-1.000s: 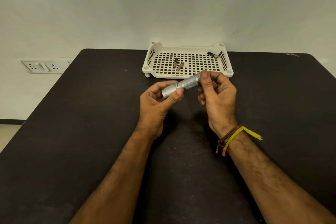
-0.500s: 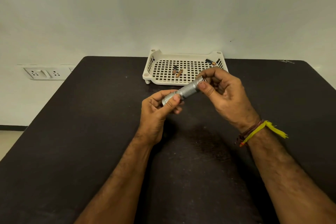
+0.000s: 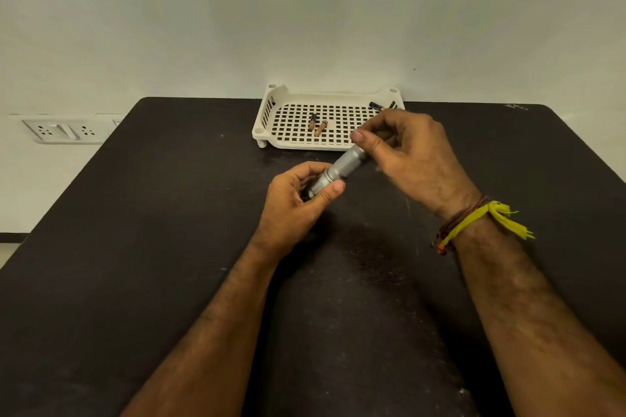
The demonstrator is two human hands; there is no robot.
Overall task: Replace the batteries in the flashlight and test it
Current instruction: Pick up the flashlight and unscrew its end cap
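A small silver flashlight (image 3: 340, 168) is held slanted above the black table (image 3: 152, 247), between both hands. My left hand (image 3: 298, 200) grips its lower left end between thumb and fingers. My right hand (image 3: 410, 159) closes around its upper right end, which the fingers hide. Behind them stands a white perforated tray (image 3: 288, 142). Two small batteries (image 3: 316, 123) lie on the tray's floor left of centre, and a third battery (image 3: 376, 107) lies in its far right corner.
A pale wall rises just behind the table's far edge. A wall socket plate (image 3: 64, 130) sits low on the wall at the left. A yellow thread band (image 3: 487, 220) circles my right wrist. The table's left edge runs diagonally toward me.
The camera has tilted so the tray and hands sit lower in view. My right hand has turned on the flashlight's end, its wrist swinging out to the right. The left hand keeps its grip.
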